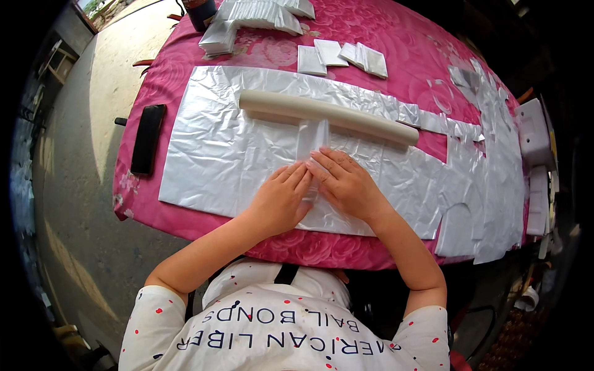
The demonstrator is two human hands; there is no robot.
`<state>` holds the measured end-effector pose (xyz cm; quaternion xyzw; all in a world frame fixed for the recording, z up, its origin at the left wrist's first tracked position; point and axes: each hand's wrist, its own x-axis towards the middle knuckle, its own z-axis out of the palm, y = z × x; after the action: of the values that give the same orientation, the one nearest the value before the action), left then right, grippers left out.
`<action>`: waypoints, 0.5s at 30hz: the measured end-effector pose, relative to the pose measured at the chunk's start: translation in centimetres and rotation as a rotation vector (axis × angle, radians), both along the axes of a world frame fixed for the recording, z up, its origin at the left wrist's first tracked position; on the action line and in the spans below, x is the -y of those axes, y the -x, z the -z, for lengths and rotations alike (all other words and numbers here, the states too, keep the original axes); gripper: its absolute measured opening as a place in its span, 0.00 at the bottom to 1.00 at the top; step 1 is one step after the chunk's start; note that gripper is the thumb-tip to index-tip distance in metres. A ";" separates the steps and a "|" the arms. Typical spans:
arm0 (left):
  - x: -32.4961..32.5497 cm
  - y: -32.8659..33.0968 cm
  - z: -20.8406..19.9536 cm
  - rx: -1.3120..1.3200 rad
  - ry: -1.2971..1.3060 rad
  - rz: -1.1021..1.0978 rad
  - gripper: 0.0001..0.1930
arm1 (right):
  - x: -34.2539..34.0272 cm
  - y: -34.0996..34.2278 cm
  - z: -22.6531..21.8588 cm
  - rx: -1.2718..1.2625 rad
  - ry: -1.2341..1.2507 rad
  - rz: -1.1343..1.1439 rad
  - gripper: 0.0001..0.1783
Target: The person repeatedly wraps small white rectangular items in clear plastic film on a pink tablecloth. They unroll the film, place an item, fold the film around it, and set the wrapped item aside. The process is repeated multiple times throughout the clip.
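Note:
A flat layer of white, shiny plastic bags (210, 148) lies across the table, with cut-out handle ends at the right. On top of it, in the middle, is a narrow folded strip of clear-white plastic (312, 137). My left hand (278, 196) rests on the strip's left side, fingers stretched out. My right hand (346, 185) lies flat over its right side, fingertips meeting those of the left. Both hands press on the plastic without gripping it. Just beyond them a long beige tube (328, 116) lies crosswise on the bags.
Small folded plastic packets (365, 60) sit past the tube, and stacks of them (260, 17) stand farther back beside a dark cup (201, 13). A black phone (148, 139) lies at the left edge of the pink floral tablecloth (297, 247). White foam boxes (535, 133) stand at the right.

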<state>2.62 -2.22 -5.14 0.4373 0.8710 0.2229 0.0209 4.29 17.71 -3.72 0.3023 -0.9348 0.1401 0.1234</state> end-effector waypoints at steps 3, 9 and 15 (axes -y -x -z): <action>0.0 0.8 0.0 -0.031 -0.092 -0.013 0.29 | -0.6 1.2 0.2 0.158 0.043 -0.046 0.32; -0.2 1.3 0.2 -0.134 -0.094 -0.013 0.26 | -1.8 2.3 -0.1 0.265 0.214 -0.074 0.29; 0.5 1.0 0.3 -0.177 -0.129 0.100 0.20 | -1.2 1.3 0.7 0.068 0.190 -0.077 0.20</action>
<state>1.65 -2.68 -5.41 0.4986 0.8303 0.2378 -0.0735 3.00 18.95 -4.40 0.3198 -0.9087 0.2428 0.1140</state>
